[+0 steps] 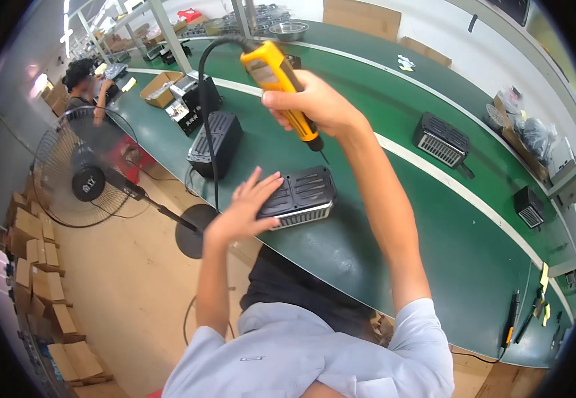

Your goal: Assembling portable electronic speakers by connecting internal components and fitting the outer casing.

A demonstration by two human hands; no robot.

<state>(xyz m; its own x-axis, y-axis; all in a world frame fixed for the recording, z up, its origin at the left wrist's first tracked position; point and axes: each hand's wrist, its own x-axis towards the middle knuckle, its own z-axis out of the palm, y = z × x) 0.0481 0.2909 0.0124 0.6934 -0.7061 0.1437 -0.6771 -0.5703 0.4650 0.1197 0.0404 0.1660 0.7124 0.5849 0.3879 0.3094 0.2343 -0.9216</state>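
Note:
My right hand (321, 106) is wrapped round a yellow and black electric screwdriver (281, 76). Its thin bit points down and hangs above the bench, just past the far right corner of a black box-shaped device (304, 192). The device has a ribbed top and a silver grille along its near side. On its left end lies my left hand (245, 205), fingers spread over the top and the thumb by the near edge. A black cable runs from the screwdriver's upper end down past the left of the device.
Left of the device stands another black ribbed unit (218, 142); more units (442, 139) sit along the green bench (401, 232). A black machine (195, 99) and a cardboard box (161, 88) are farther back. A floor fan (92, 179) is at left. A person (82, 86) works beyond it.

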